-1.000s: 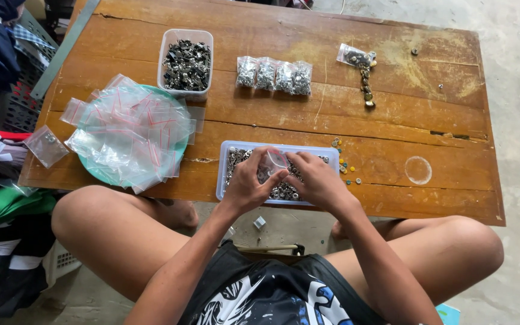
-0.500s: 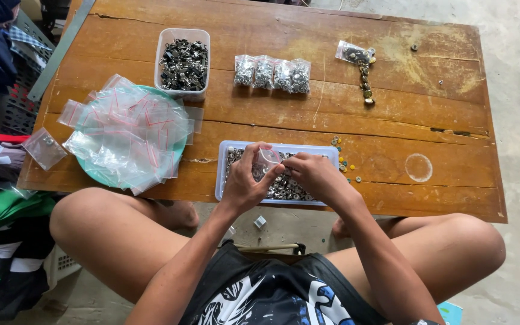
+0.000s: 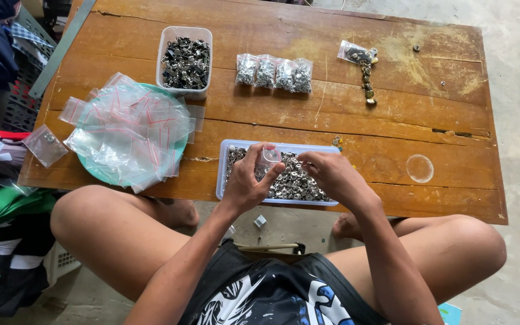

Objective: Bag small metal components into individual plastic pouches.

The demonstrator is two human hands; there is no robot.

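Here the left hand [image 3: 245, 183] pinches a small clear bag [image 3: 268, 159] by its side, thumb and fingers closed on it, holding it upright with its mouth up right over the tray [image 3: 222, 180], presumably so that anything that slips falls back among the parts. The right hand [image 3: 331, 176] lies palm down just beside the bag, fingertips curled in toward its mouth over the snaps [image 3: 290, 180]; whether they pinch a piece cannot be told, since the fingers hide it. The tray sits at the near edge of the desk [image 3: 452, 120], about its middle, directly in front of the seated person's knees, within easy reach of both hands. To the left, at the near-left part of the desk, a green plate [image 3: 100, 176] carries a loose heap of empty bags [image 3: 130, 132] with red seal strips, close by the left hand's side for picking up. Further back, a tub [image 3: 185, 57] of darker metal parts stands toward the far-left, and a row of filled bags [image 3: 275, 73] lies side by side near the far middle, set away from the working spot. Toward the far-right corner, one more packet [image 3: 353, 53] lies with a short line of fasteners [image 3: 367, 81] trailing from it. On the floor under the near edge lies a small pale piece [image 3: 260, 221].
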